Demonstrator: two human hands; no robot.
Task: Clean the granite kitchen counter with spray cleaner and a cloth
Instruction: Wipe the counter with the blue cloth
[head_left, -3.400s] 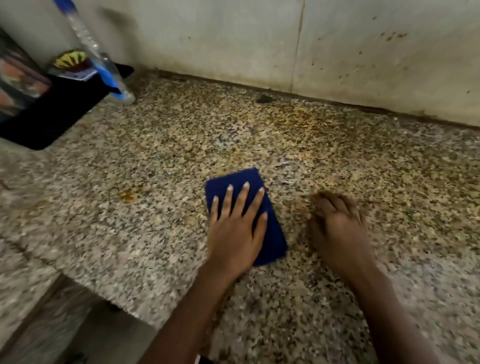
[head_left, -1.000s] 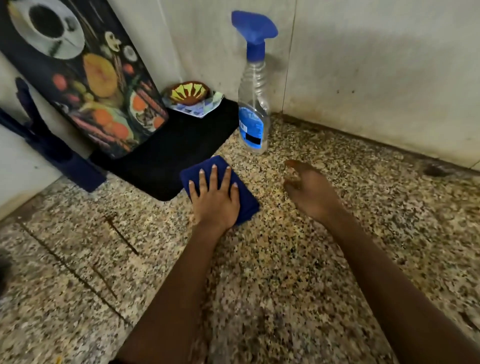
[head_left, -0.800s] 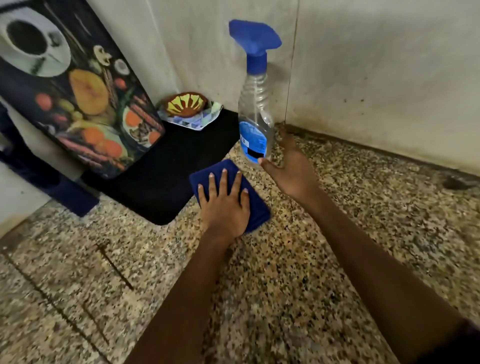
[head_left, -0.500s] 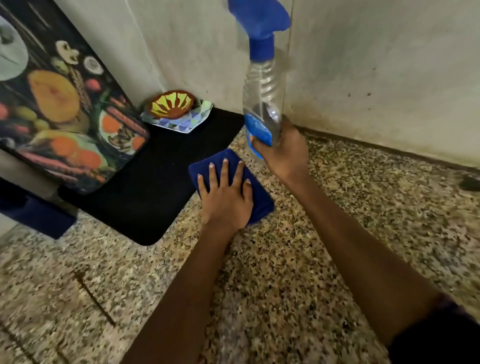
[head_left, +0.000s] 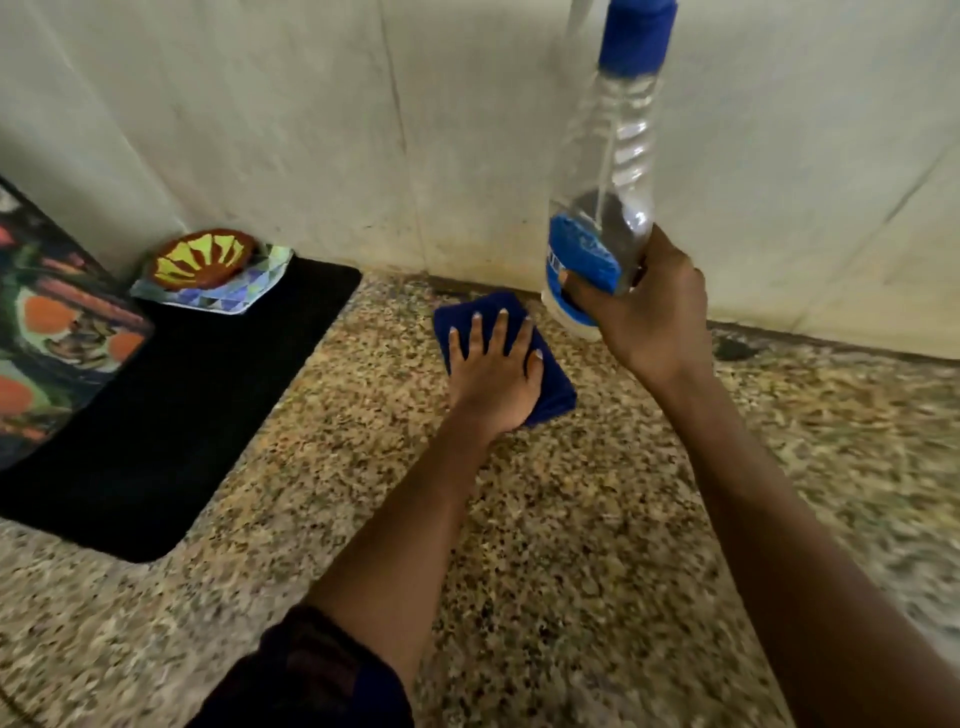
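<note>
A folded dark blue cloth (head_left: 550, 384) lies on the speckled granite counter (head_left: 571, 545) close to the back wall. My left hand (head_left: 493, 376) presses flat on it, fingers spread. My right hand (head_left: 649, 317) grips the base of a clear spray bottle (head_left: 605, 171) with a blue label and blue neck, lifted off the counter, upright and slightly tilted. The bottle's trigger head is cut off by the top edge.
A black mat (head_left: 171, 405) covers the counter's left side. On it sit a small painted bowl (head_left: 200, 257) atop a patterned dish, and a fruit-printed board (head_left: 47, 332) at the far left. A pale wall (head_left: 311, 130) runs along the back. A dark spot (head_left: 732, 349) marks the wall base.
My right hand reached the bottle, closed on its base and lifted it up and to the right. My left hand slid the cloth toward the back wall.
</note>
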